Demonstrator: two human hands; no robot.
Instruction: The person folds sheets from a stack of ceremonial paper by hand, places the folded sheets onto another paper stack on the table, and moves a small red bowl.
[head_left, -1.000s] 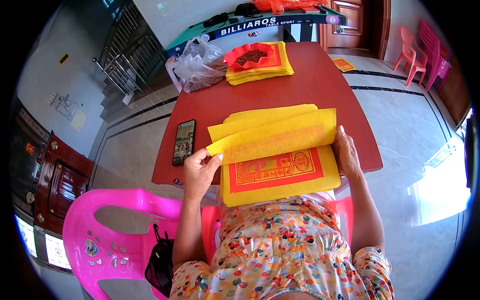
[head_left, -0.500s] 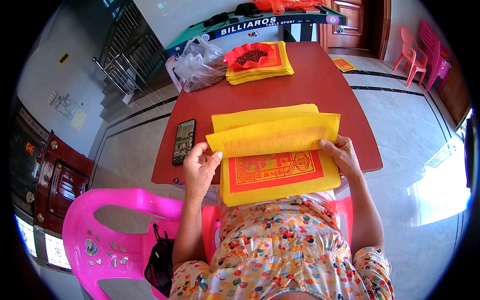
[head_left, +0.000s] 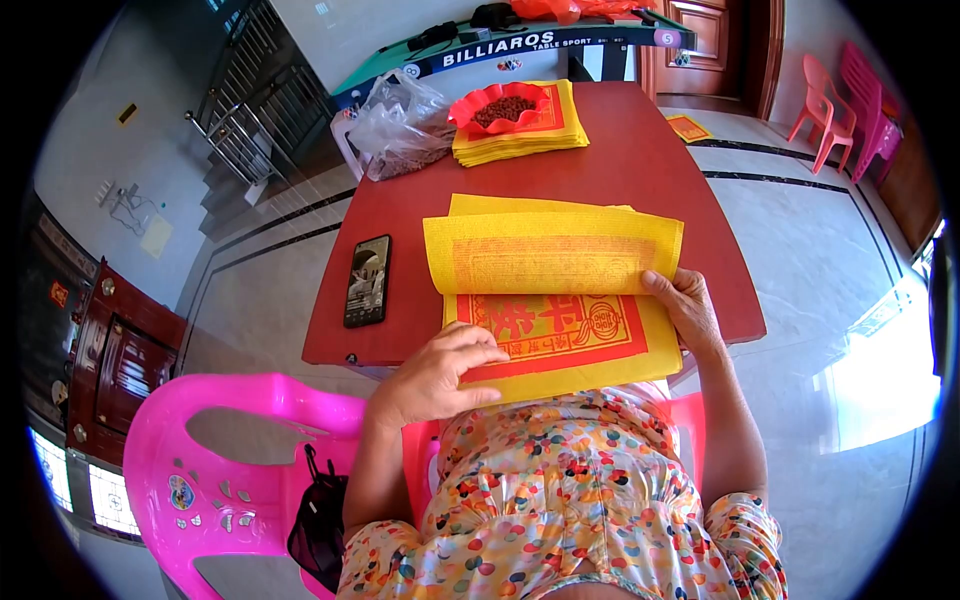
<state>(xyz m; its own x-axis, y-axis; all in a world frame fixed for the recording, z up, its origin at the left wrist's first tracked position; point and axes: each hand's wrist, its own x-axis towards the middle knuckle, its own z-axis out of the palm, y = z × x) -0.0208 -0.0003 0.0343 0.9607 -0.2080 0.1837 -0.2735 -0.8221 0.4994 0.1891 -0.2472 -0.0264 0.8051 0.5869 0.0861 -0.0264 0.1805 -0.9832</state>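
Note:
A stack of yellow joss paper sheets [head_left: 640, 360] with red and gold printing lies at the table's near edge, over my lap. Its uppermost sheet [head_left: 550, 265] is lifted and curls back, so the pale underside shows. My right hand [head_left: 684, 308] grips the right edge, thumb on top of the raised sheet and fingers hidden below. At the lower left corner, my left hand [head_left: 440, 375] is open, its fingers stretched over the red print and its thumb apart near the yellow border.
On the red table [head_left: 660, 160] lie a phone [head_left: 368, 280], a clear plastic bag [head_left: 400, 125] and another paper stack [head_left: 520, 147] bearing a red dish [head_left: 500, 108] of small brown bits. A pink chair [head_left: 230, 400] stands left; a billiard table [head_left: 510, 50] is behind.
My left hand has let go of the raised sheet's left corner and moved down and right onto the printed sheet. The raised sheet now stands more upright; my right hand stays at its edge.

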